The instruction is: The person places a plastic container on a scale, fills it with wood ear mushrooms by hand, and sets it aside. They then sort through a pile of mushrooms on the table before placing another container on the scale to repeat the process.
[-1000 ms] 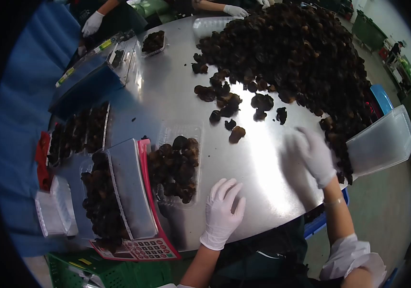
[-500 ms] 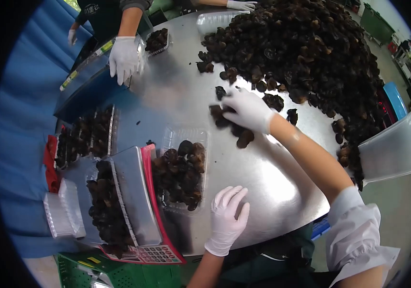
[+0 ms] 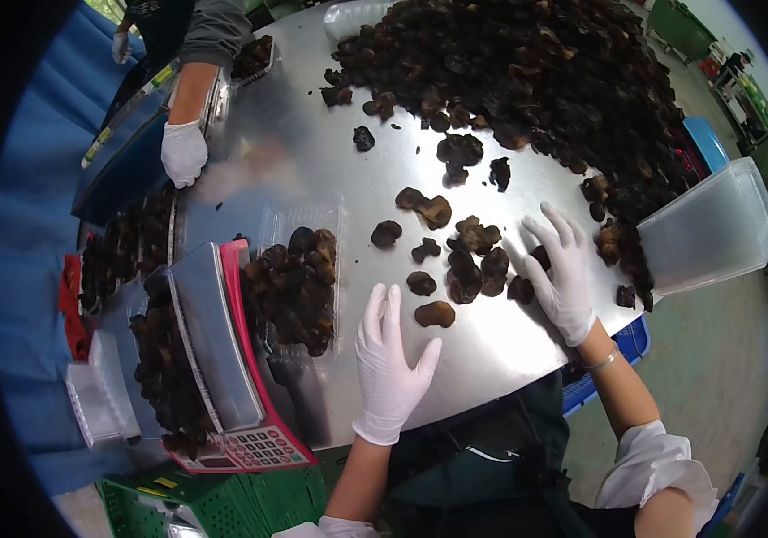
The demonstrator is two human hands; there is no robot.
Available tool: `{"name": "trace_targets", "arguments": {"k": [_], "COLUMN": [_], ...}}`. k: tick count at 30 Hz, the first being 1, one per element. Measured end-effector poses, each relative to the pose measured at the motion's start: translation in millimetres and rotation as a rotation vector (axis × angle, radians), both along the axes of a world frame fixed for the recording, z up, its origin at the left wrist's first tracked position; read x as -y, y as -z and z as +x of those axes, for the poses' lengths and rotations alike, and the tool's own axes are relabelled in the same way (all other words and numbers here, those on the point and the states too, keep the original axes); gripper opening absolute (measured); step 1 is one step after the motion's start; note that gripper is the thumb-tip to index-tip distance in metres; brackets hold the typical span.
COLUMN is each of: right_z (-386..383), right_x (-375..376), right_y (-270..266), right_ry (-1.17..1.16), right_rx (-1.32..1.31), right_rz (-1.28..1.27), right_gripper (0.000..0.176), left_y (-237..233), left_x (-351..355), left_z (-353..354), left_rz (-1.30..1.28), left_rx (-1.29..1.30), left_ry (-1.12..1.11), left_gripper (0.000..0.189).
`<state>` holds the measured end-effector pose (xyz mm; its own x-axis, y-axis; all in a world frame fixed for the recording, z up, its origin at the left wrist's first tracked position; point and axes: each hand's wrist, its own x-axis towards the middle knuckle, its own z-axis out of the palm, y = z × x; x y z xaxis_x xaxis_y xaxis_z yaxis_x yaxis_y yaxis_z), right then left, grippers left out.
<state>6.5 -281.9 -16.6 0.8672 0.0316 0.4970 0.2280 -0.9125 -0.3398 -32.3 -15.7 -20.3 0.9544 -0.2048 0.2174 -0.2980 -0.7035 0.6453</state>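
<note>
My left hand (image 3: 393, 372), in a white glove, is open over the metal table's near part, palm down with the thumb spread. My right hand (image 3: 563, 278), also gloved, is open with its fingers apart beside a loose wood ear mushroom (image 3: 520, 290); another is partly hidden under its fingers. Between the hands lie several loose dark brown wood ears, among them a cluster (image 3: 466, 276) and a flat oval piece (image 3: 435, 314). Left of my left hand stands a clear plastic tray (image 3: 337, 260) filled with wood ears (image 3: 299, 291).
A large heap of wood ears (image 3: 509, 72) covers the table's far right. A pink-edged scale (image 3: 250, 438) carries a filled tray at left. A translucent bin (image 3: 711, 229) sits at the right edge. Across the table, a co-worker's gloved hand (image 3: 184, 154) is near another filled tray (image 3: 252, 59).
My right hand has drawn back toward me and opened; several wood ears now lie spread out nearer to me. My left hand has moved up slightly. The co-worker's hand has moved, and the view has shifted.
</note>
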Motion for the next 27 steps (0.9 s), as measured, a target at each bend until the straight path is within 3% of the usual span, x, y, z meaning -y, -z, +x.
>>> {"name": "trace_targets", "arguments": {"k": [1,3,5,7,8,9,11,13,15,17,20,22,23,25,26,27], "right_z": [0.4,1.5,-9.4,0.6,16.1,35.0,73.7,90.5,125.9,131.6,124.7,104.9,93.3,72.4,70.4,71.7], "right_x": [-7.0,-25.2,-42.5,-44.6,-45.2,-40.9,-42.4,-46.0,-77.0,-86.1,-72.8,-57.6,-54.4,-53.4,-57.8,-64.9], "right_y": [-0.8,-0.7,-5.0,-4.6,-0.9,-7.5,-9.1,-1.4,10.0,16.7,0.7,-27.8,-38.8,-50.8,-45.4,-36.8], "right_ry": [-0.001,-0.22,-0.446,-0.419,-0.338,-0.281,-0.339,-0.374,-0.538,-0.522,-0.697,-0.633,-0.642,-0.339,-0.339,-0.505], "right_rx": [0.009,-0.313,-0.267,-0.215,-0.033,-0.114,-0.023,-0.124,0.054,-0.017,-0.405,-0.683,-0.69,-0.633,-0.632,-0.348], "right_rz": [0.003,0.226,0.091,0.136,0.288,0.504,0.566,0.529,0.312,0.208,-0.029,-0.089,-0.097,-0.344,-0.339,-0.218], "right_gripper": [0.046,0.049,0.048,0.04,0.035,0.031,0.03,0.033,0.032,0.029,0.028,0.028,0.028,0.034,0.034,0.037], "left_y": [-2.2,1.5,7.3,13.7,15.0,14.5,12.9,9.6,9.3,12.5,11.8,10.8,10.7,8.7,7.6,7.5], "left_x": [3.7,8.2,8.5,5.9,5.0,5.1,6.5,9.8,11.2,8.8,8.1,8.4,9.2,11.7,13.0,13.7], "left_z": [0.2,1.0,1.0,1.7,0.8,0.1,0.4,0.2,-1.3,-0.7,-1.4,0.1,0.7,2.6,3.7,4.0], "left_rz": [0.05,0.088,0.137,0.059,-0.025,-0.02,0.044,0.071,0.101,0.048,0.024,0.018,0.02,0.043,0.068,0.071], "left_rx": [-0.007,-0.001,0.063,0.065,0.063,0.061,0.046,0.062,0.08,0.076,0.071,0.056,0.044,0.021,0.009,0.014], "left_ry": [-0.007,0.0,0.047,0.017,-0.016,-0.017,-0.004,-0.01,-0.017,-0.018,-0.018,-0.035,-0.035,-0.055,-0.061,-0.058], "left_gripper": [0.084,0.088,0.087,0.086,0.086,0.086,0.084,0.084,0.084,0.083,0.083,0.082,0.082,0.081,0.08,0.08]}}
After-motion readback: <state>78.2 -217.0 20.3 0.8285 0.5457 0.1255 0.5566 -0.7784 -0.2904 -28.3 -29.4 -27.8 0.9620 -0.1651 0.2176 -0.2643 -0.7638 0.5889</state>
